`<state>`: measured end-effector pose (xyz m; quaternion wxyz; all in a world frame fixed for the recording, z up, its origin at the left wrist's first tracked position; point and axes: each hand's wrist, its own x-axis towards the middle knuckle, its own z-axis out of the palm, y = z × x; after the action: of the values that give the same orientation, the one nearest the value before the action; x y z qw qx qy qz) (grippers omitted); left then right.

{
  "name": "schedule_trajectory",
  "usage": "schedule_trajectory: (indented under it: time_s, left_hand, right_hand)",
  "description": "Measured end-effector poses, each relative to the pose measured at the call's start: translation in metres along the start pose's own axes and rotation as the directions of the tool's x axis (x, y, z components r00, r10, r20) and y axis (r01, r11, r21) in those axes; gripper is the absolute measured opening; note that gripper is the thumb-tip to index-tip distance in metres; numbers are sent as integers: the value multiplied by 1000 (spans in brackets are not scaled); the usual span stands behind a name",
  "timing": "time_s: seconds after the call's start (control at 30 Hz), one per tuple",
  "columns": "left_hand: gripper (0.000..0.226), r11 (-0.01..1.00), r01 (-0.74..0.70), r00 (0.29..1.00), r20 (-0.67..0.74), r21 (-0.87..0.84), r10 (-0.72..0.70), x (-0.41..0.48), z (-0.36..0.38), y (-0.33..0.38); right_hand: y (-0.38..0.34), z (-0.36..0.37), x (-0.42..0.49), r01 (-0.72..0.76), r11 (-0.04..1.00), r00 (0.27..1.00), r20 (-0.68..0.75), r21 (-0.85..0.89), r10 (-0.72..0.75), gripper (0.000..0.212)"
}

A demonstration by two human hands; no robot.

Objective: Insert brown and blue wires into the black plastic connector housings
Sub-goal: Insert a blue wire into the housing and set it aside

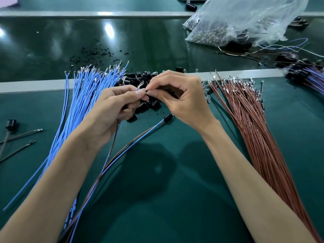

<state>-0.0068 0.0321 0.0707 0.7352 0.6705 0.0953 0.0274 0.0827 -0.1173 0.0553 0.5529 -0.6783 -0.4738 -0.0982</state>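
My left hand holds a blue and a brown wire, and the blue wire's metal terminal tip sticks up between my fingers. My right hand pinches a small part at that tip; the part is mostly hidden by my fingertips. A pile of black connector housings lies just behind both hands. A fan of blue wires lies at the left and a fan of brown wires at the right. One finished blue-brown pair with a black housing lies under my right wrist.
A clear plastic bag with small parts sits at the back right. Finished assemblies are heaped at the far right. Loose dark wires and a black housing lie at the left. A grey rail crosses the green table.
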Motion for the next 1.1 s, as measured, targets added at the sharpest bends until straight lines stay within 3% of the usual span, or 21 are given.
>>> schedule_trajectory:
  time_s: [0.13, 0.33, 0.43, 0.67, 0.9, 1.1]
  left_hand:
    - [17, 1000, 3, 1000, -29, -24, -3, 0, 0, 1]
    - [16, 995, -75, 992, -100, 62, 81, -1, 6, 0]
    - [12, 991, -115, 989, -89, 63, 121, -2, 7, 1]
    - [19, 979, -165, 978, -112, 122, 178, -3, 11, -1]
    - [18, 945, -172, 971, -112, 277, 210, -4, 10, -3]
    - [16, 928, -195, 961, -126, 319, 246, -4, 12, -5]
  right_hand:
    - [-1, 2, 1, -49, 998, 999, -18, 36, 49, 5]
    - [-1, -5, 1, -297, 921, 950, -17, 253, 311, 12]
    - [-1, -9, 2, -374, 898, 924, 13, 233, 381, 6]
    - [-6, -7, 3, -377, 885, 926, 125, 275, 356, 25]
    - [-9, -2, 5, -399, 903, 916, 111, 161, 385, 5]
    - [-8, -2, 5, -451, 870, 892, 124, 201, 434, 8]
